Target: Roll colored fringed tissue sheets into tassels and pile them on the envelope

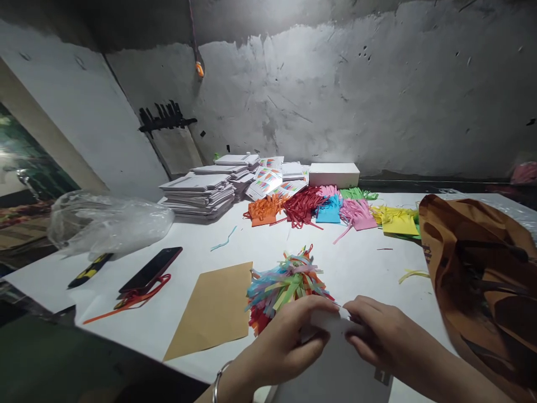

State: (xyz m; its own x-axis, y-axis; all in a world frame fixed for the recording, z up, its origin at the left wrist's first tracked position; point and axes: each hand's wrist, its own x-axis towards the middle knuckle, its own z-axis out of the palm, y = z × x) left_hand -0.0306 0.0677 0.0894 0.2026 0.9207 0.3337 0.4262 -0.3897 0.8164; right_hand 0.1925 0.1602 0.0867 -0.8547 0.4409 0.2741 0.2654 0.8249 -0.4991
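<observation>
At the lower middle, a white paper piece [335, 369] with a dark printed "1" near its right edge lies under both hands. My left hand [296, 336], with a silver bangle at the wrist, pinches the paper's top edge. Just to its right, my right hand [377, 330] grips the same edge with curled fingers. The fingertips of the two hands nearly meet. Behind my left hand sits a pile of multicoloured paper strips [289, 282]. A brown paper sheet [213, 310] lies flat to the left of the strips.
Stacked white booklets [199, 196], a white box [334, 174] and coloured fringed bundles, one orange [263, 211], line the table's back. On the left are a plastic bag [113, 224], a phone [151, 270] and a cutter [90, 271]. A brown bag [453, 268] stands right.
</observation>
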